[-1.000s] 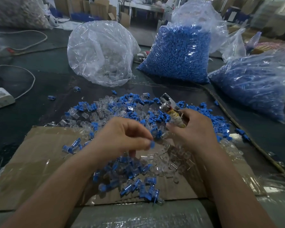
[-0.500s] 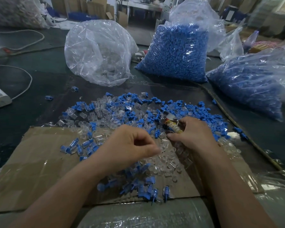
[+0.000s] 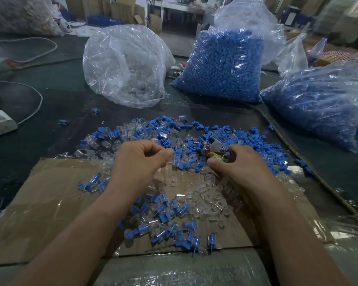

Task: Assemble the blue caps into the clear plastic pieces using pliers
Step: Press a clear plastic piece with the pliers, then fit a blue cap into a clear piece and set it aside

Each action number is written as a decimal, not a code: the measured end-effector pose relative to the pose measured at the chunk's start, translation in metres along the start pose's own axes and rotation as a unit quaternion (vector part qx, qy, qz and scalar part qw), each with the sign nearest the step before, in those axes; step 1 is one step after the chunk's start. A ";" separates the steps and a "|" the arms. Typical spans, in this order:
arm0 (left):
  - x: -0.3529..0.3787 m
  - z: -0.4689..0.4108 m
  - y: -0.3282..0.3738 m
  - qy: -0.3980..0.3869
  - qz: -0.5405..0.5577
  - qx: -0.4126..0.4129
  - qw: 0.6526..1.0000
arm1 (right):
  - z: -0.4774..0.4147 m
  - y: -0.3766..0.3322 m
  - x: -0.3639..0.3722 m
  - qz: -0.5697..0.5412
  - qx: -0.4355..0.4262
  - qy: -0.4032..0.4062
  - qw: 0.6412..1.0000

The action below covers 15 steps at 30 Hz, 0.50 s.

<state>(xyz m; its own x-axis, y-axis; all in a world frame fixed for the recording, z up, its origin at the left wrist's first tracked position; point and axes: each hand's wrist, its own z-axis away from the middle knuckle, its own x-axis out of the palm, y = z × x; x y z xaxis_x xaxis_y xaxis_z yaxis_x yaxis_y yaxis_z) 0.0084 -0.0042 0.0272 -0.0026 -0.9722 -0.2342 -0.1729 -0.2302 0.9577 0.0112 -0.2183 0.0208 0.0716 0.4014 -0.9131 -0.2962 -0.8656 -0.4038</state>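
I am watching one pair of pliers (image 3: pixel 214 148) sitting at the far side of the pile, with the right hand (image 3: pixel 242 164) clamping its grip round the yellowish handle. The left hand (image 3: pixel 141 159) is hovering beside it, thumb and forefinger pressing together; whether that grip is holding anything I cannot tell. Blue caps (image 3: pixel 256 139) and clear plastic pieces (image 3: pixel 207 201), too many to count, are lying mixed across the worktop (image 3: pixel 50 100) and one cardboard sheet (image 3: pixel 39 213). Three bags are standing behind: one clear bag (image 3: pixel 126 67), one upright blue bag (image 3: pixel 223 67) and one slumped blue bag (image 3: pixel 318 104).
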 end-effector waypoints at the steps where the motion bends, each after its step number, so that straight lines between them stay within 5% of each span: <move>1: 0.000 0.000 0.000 0.007 0.002 0.001 1.000 | 0.001 -0.003 0.001 0.008 -0.024 0.042 0.999; 5: 0.000 -0.001 -0.001 0.030 0.003 0.004 1.000 | 0.012 -0.027 0.006 0.003 -0.179 0.149 0.972; 9: -0.001 -0.002 -0.001 0.038 0.000 0.011 0.999 | 0.019 -0.047 0.019 0.055 -0.284 0.050 0.956; 15: -0.001 -0.002 -0.001 0.032 -0.010 0.014 0.999 | 0.018 -0.055 0.031 0.086 -0.317 -0.002 0.945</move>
<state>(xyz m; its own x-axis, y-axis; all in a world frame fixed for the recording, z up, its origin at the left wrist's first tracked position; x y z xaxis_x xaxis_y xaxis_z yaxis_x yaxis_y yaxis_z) 0.0108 -0.0032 0.0271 0.0642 -0.9686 -0.2403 -0.1991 -0.2484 0.9480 0.0121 -0.1530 0.0155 0.0710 0.2385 -0.9686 0.3262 -0.9232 -0.2034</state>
